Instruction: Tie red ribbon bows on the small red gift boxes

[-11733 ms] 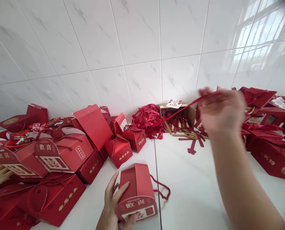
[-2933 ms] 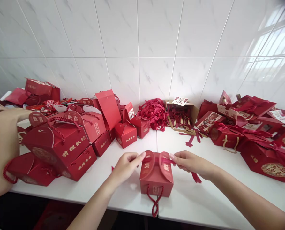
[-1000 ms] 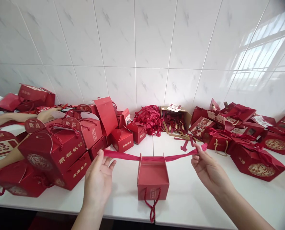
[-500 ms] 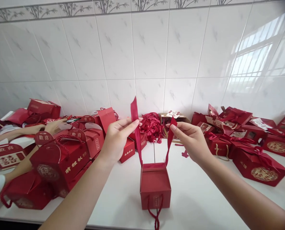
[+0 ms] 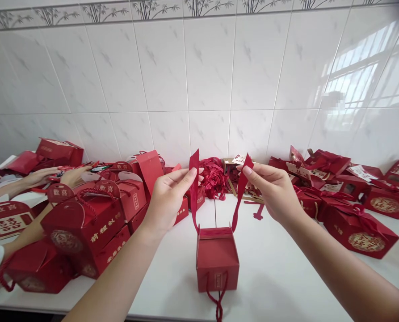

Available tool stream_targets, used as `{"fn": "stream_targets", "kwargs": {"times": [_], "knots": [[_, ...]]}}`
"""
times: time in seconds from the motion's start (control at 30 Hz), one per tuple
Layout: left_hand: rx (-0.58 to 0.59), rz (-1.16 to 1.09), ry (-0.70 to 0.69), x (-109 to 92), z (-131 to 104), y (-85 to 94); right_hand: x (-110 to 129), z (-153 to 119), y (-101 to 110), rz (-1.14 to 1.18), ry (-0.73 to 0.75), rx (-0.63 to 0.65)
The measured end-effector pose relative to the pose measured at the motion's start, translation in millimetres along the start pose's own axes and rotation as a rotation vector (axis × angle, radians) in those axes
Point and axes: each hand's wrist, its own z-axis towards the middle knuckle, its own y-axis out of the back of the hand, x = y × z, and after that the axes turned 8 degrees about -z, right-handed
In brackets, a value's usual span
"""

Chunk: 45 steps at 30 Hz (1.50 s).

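Note:
A small red gift box stands on the white table in front of me, a twisted red cord handle hanging from its near side. A dark red ribbon passes along the box's far top edge, and its two ends rise from the sides. My left hand pinches one end between thumb and fingers, its tip sticking up. The other end is pinched in my right hand. Both ends are held up and apart above the box, untied.
Stacked red boxes fill the left side, where a co-worker's hands reach in. A heap of red ribbon lies by the tiled wall. Ribbon-tied boxes crowd the right. A red cutout lies behind my right hand.
My left hand has moved slightly right, and the ribbon ends sit somewhat differently, the left tip lower and the right tip higher. The box stays in place.

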Motion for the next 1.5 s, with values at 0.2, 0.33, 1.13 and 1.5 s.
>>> {"fn": "stream_targets", "kwargs": {"times": [0.2, 0.33, 1.13, 1.5], "knots": [[-0.04, -0.081, -0.007, -4, 2, -5.2, 8, 6, -5, 0.07, -0.051, 0.09], [-0.041, -0.153, 0.041, -5, 3, -11.3, 14, 7, -11, 0.201, -0.144, 0.156], [0.167, 0.043, 0.109, -9, -4, -21.0, 11, 2, -30, 0.079, 0.043, 0.362], [0.132, -0.122, 0.337, -3, 1, -4.4, -10, 5, -8, -0.628, 0.811, 0.431]]}}
